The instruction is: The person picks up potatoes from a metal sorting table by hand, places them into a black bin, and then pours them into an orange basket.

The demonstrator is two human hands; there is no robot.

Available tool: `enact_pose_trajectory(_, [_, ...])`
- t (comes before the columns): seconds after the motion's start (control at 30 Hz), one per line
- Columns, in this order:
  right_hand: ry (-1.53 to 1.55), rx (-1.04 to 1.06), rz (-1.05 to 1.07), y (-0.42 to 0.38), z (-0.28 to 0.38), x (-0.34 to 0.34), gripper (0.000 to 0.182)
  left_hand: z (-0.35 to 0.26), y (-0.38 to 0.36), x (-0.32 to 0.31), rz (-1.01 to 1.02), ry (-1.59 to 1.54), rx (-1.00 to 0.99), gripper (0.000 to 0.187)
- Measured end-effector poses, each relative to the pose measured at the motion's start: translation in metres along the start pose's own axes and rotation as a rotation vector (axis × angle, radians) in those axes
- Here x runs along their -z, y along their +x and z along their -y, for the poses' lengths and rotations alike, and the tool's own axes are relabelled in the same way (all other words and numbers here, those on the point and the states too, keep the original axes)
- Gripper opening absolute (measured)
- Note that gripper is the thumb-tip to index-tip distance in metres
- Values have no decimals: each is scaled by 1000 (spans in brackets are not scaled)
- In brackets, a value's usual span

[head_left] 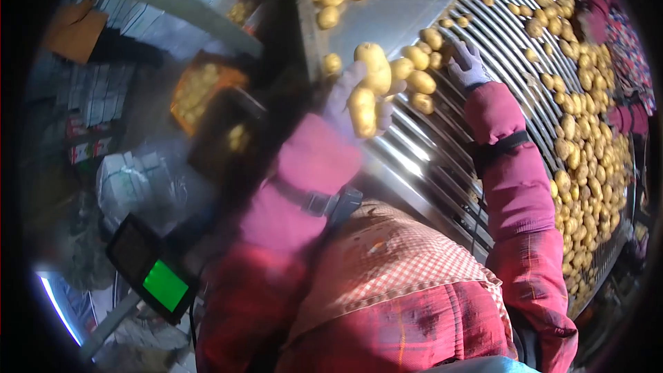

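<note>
A potato sorting or packing shed: a long metal roller conveyor (442, 131) carries loose potatoes (587, 131) in bulk, an orange crate (200, 90) of potatoes stands beside it, and a weighing scale display (155, 276) glows green near sacks (128, 183) on the floor.

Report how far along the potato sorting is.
Done: an orange crate at left already holds potatoes. In hand: the left hand grips two potatoes, and the right hand touches potatoes on the roller table. Left: many potatoes still cover the rollers along the right side and top.
</note>
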State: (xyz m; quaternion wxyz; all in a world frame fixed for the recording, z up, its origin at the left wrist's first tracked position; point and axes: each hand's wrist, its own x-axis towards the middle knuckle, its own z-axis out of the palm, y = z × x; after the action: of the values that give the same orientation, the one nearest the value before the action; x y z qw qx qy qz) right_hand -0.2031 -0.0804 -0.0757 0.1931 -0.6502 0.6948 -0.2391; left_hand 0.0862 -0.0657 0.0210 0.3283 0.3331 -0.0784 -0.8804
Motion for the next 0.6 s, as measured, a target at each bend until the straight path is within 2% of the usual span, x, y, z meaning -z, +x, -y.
enact_pose_trajectory(0.1, [-65, -140, -32, 6, 15, -8, 60, -3, 0, 15, 71, -96, -45, 44])
enact_pose_trajectory(0.2, [-70, 91, -76, 12, -7, -10, 53, -1, 2, 26, 143, -191, -61, 54])
enact_pose_trajectory(0.23, [32, -165, -23, 8, 23, 5, 48, -1, 0, 25, 147, -261, -113, 59])
enact_pose_trajectory(0.27, [130, -147, -81, 13, -5, -4, 45, -2, -2, 23, 150, -329, -164, 64])
enact_pose_trajectory(0.33, [376, -1, -167, 16, -12, -5, 43, -6, -3, 21, 74, -320, -155, 68])
enact_pose_trajectory(0.4, [692, -9, -170, -3, 91, 5, 43, -5, -5, 17, 113, -400, -168, 69])
enact_pose_trajectory(0.47, [544, 258, -57, -19, 146, 11, 46, -5, -1, 23, 126, -405, -152, 68])
enact_pose_trajectory(0.53, [429, 478, 2, -30, 180, 4, 49, 1, 9, 43, 68, -103, -372, 67])
enact_pose_trajectory(0.57, [468, 373, 74, -34, 188, 4, 49, -3, -3, 36, 309, -175, -383, 64])
enact_pose_trajectory(0.6, [603, 209, 69, -35, 191, 2, 49, -7, -10, 35, 306, -177, -394, 64])
